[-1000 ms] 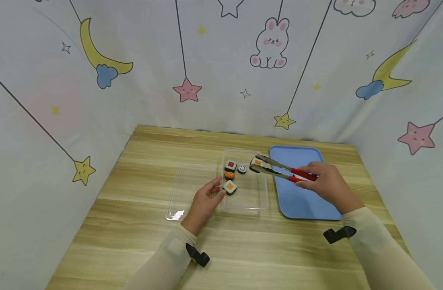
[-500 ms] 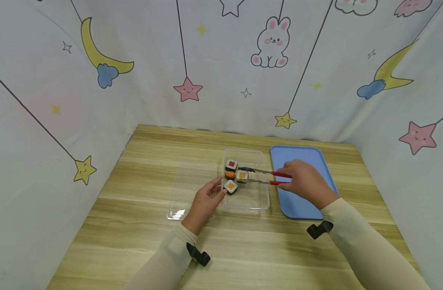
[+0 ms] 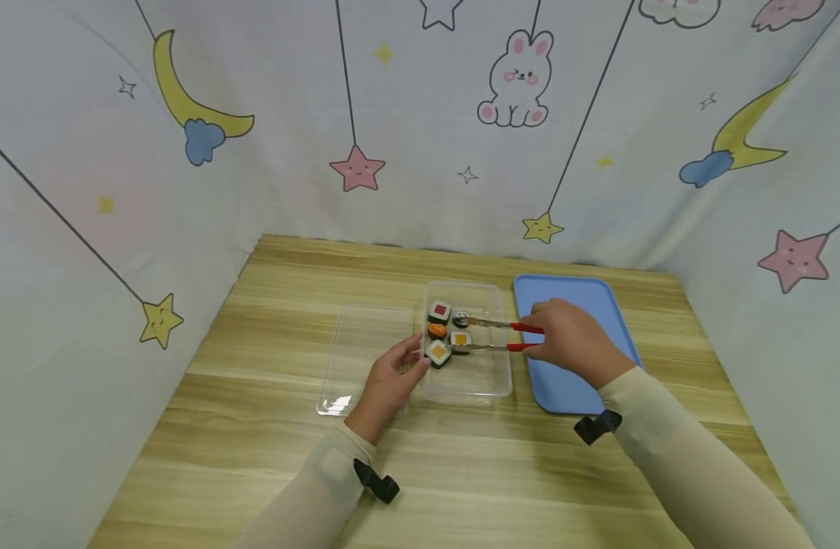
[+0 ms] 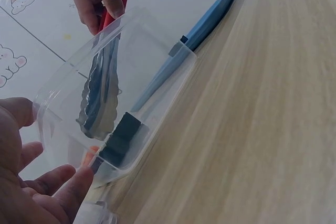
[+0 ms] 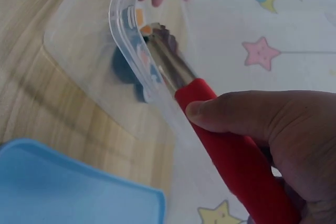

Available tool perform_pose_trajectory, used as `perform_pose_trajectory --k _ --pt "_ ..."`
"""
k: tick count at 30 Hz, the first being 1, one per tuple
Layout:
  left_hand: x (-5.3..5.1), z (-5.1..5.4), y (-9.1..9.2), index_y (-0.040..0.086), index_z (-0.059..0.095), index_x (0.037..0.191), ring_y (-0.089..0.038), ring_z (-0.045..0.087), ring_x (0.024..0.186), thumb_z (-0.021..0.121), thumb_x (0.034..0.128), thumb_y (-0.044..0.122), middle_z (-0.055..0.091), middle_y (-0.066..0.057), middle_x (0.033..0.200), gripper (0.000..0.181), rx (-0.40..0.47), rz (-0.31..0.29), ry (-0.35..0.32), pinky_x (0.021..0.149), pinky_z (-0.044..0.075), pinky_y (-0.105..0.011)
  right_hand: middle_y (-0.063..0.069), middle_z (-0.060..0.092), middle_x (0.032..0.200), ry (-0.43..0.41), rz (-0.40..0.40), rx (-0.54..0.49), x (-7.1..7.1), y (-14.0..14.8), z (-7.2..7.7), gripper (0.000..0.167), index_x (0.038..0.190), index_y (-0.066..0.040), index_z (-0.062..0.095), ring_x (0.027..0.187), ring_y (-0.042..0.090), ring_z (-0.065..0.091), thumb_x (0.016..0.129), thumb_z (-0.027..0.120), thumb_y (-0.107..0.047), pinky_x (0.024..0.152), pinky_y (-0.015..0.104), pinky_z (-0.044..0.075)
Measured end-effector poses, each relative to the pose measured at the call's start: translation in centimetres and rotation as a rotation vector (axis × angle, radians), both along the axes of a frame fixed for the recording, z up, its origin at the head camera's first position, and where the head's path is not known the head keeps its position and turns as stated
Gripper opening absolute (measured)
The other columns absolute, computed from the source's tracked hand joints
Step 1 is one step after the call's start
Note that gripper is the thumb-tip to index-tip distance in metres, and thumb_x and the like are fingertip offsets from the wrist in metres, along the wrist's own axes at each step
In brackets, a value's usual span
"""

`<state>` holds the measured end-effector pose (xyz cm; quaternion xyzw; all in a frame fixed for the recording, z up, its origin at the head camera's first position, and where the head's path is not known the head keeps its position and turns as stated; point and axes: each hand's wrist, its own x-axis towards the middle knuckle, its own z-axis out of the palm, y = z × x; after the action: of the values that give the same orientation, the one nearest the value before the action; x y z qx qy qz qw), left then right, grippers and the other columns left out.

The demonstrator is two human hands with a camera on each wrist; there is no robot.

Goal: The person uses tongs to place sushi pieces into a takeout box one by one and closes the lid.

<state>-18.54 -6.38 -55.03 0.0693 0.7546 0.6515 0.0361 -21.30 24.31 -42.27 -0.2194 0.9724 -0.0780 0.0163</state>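
Note:
In the head view my right hand grips the red-handled tongs, their metal arms reaching into a clear container. The tong tips stand apart: one over a small round sushi piece, the other by a square, yellow-centred piece. Beside these lie a red-centred piece, an orange-topped piece and another yellow-centred piece. My left hand touches the container's left wall with relaxed, spread fingers. The right wrist view shows my thumb pressed along the red handle.
A blue tray lies right of the container, partly beneath my right hand. To the left, a clear lid lies flat on the wooden table. A printed white curtain stands behind.
My right hand has moved left with the tongs, bringing the yellow-centred piece down among the others; the tong tips have since parted from it. The left hand has stayed in place.

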Motion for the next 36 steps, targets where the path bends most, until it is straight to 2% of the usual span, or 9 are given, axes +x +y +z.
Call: perform_pose_trajectory --k 5,8,12,17,20,24,28,32,36 --pt "0.0 -0.1 0.1 0.014 0.059 0.149 -0.03 0.063 0.124 0.074 0.0983 0.019 0.064 -0.011 0.139 0.053 0.003 0.002 0.003 0.101 0.051 -0.051 -0.006 0.063 0.087 -0.017 -0.07 -0.088 0.3 1.4 -0.3 0.037 0.112 -0.014 0.081 0.078 0.016 0.057 0.079 0.092 -0.028 0.067 0.036 0.049" --pt "0.0 -0.2 0.1 0.013 0.059 0.149 -0.031 0.063 0.124 0.073 0.0988 0.019 0.064 -0.012 0.139 0.052 0.006 0.001 0.01 0.101 0.051 -0.051 0.0 0.066 0.093 -0.008 -0.128 -0.157 0.8 2.8 -0.5 0.047 0.122 -0.01 0.077 0.082 0.02 0.058 0.082 0.09 -0.029 0.069 0.037 0.049" --pt "0.0 -0.2 0.1 0.012 0.058 0.149 -0.031 0.062 0.125 0.073 0.0989 0.018 0.063 -0.013 0.14 0.053 0.017 -0.002 0.001 0.102 0.05 -0.052 0.008 0.068 0.1 0.039 -0.221 -0.248 1.7 5.6 -1.1 0.054 0.129 -0.006 0.073 0.085 0.026 0.058 0.085 0.088 -0.033 0.068 0.039 0.049" --pt "-0.1 -0.2 0.2 0.012 0.058 0.149 -0.031 0.062 0.126 0.073 0.0985 0.017 0.063 -0.013 0.141 0.053 0.02 0.001 -0.014 0.103 0.049 -0.052 0.016 0.07 0.108 0.073 -0.354 -0.329 3.5 10.0 -2.5 0.059 0.127 0.0 0.072 0.089 0.032 0.06 0.086 0.087 -0.04 0.066 0.038 0.053" --pt "-0.1 -0.2 0.2 0.014 0.059 0.149 -0.03 0.062 0.125 0.074 0.0984 0.018 0.063 -0.013 0.14 0.053 0.023 0.005 -0.019 0.103 0.05 -0.051 0.02 0.069 0.108 0.063 -0.433 -0.311 5.0 12.4 -3.6 0.062 0.128 0.003 0.07 0.089 0.033 0.06 0.086 0.086 -0.041 0.066 0.037 0.053" --pt "-0.1 -0.2 0.3 0.016 0.06 0.148 -0.03 0.062 0.125 0.074 0.0982 0.018 0.064 -0.013 0.14 0.052 0.036 0.006 -0.021 0.103 0.05 -0.051 0.022 0.07 0.104 0.052 -0.501 -0.271 7.0 15.0 -5.1 0.059 0.126 0.004 0.07 0.085 0.033 0.059 0.085 0.087 -0.035 0.065 0.036 0.05" --pt "-0.2 -0.1 0.2 0.016 0.06 0.148 -0.03 0.063 0.124 0.074 0.0984 0.019 0.064 -0.013 0.139 0.052 0.037 0.005 -0.009 0.103 0.049 -0.051 0.024 0.07 0.105 0.032 -0.555 -0.294 8.6 16.4 -6.4 0.059 0.126 0.004 0.071 0.087 0.035 0.06 0.085 0.088 -0.035 0.064 0.036 0.051" --pt "-0.1 -0.1 0.2 0.013 0.059 0.149 -0.031 0.063 0.124 0.073 0.0987 0.018 0.064 -0.015 0.139 0.052 0.034 0.007 0.006 0.102 0.05 -0.051 0.024 0.068 0.107 0.018 -0.591 -0.32 9.3 16.4 -7.1 0.06 0.126 0.004 0.072 0.089 0.036 0.061 0.084 0.088 -0.036 0.066 0.037 0.051" --pt "-0.1 -0.1 0.2 0.011 0.058 0.149 -0.032 0.063 0.124 0.073 0.0985 0.017 0.063 -0.017 0.14 0.053 0.04 0.004 0.006 0.102 0.05 -0.05 0.022 0.067 0.104 0.012 -0.591 -0.305 9.5 16.0 -7.5 0.059 0.123 0.005 0.073 0.088 0.036 0.06 0.083 0.089 -0.035 0.067 0.037 0.049"
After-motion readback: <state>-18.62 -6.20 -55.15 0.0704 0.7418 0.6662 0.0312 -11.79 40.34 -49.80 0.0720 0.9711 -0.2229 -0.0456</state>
